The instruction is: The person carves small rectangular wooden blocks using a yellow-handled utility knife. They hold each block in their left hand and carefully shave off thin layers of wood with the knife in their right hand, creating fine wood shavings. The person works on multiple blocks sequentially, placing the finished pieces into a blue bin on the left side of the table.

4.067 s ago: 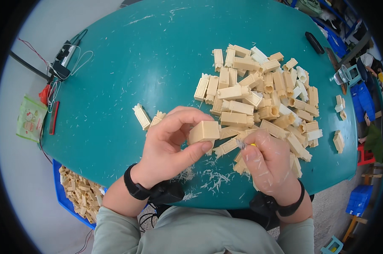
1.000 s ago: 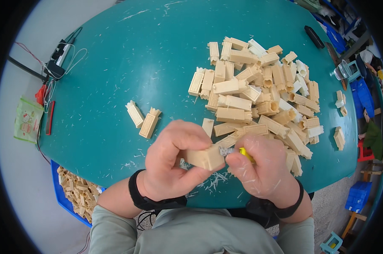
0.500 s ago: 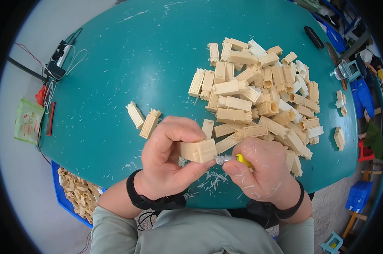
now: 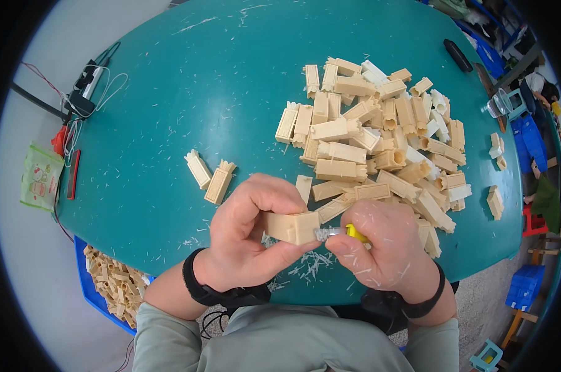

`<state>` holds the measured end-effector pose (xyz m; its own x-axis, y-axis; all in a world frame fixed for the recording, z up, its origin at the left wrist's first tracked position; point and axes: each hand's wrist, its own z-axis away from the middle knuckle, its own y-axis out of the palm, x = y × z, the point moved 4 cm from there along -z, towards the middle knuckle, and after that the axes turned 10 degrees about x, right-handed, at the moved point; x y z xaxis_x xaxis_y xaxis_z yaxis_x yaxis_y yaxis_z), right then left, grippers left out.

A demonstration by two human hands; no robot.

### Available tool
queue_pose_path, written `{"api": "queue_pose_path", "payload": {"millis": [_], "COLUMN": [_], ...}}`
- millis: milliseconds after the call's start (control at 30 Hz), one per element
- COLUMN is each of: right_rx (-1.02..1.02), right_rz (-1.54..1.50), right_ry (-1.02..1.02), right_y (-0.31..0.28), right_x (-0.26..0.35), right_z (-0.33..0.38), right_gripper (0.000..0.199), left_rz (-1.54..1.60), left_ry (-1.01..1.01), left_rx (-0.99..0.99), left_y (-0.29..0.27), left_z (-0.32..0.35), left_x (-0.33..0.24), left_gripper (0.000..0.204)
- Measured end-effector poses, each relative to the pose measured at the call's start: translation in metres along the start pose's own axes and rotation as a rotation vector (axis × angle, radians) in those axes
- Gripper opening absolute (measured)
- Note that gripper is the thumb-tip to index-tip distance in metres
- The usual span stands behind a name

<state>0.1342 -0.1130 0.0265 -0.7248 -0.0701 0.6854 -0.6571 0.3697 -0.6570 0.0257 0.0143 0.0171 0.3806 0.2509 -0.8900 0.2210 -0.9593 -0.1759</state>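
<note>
My left hand (image 4: 249,232) is closed around a beige rectangular plastic block (image 4: 293,228), its square end turned to the right. In my right hand (image 4: 382,248) is a utility knife (image 4: 355,234) with a yellow handle, mostly hidden by the fingers. Its short metal blade, covered in pale shavings, meets the block's right end. White plastic shavings (image 4: 311,265) are scattered on the table beneath both hands, and some cling to my right hand. Two beige blocks (image 4: 219,181) lie just beyond my left hand.
A large heap of beige and whitish blocks (image 4: 339,168) covers the right middle of the green table (image 4: 169,111). Several loose blocks (image 4: 495,203) lie at the right edge. A blue bin (image 4: 89,291) full of blocks stands lower left. Cables and a power strip (image 4: 91,84) are at left.
Both hands keep their grips. The block has turned slightly and shifted a little to the right, with its end still against the knife blade.
</note>
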Motion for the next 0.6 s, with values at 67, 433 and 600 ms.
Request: {"api": "queue_pose_path", "payload": {"millis": [67, 433, 600], "right_rx": [0.007, -0.069, 0.042], "right_rz": [0.014, -0.046, -0.020], "right_ry": [-0.009, 0.115, 0.053], "right_y": [-0.001, -0.014, -0.011], "right_x": [0.000, -0.006, 0.000], "right_z": [0.000, -0.001, 0.001], "right_gripper": [0.031, 0.033, 0.033], "left_rz": [0.026, 0.150, 0.062], "left_ry": [0.000, -0.083, -0.111], "left_rx": [0.030, 0.191, 0.138], "left_y": [0.000, 0.008, 0.002], "left_z": [-0.001, 0.000, -0.001], "left_x": [0.000, 0.000, 0.004], "left_gripper": [0.036, 0.035, 0.036]}}
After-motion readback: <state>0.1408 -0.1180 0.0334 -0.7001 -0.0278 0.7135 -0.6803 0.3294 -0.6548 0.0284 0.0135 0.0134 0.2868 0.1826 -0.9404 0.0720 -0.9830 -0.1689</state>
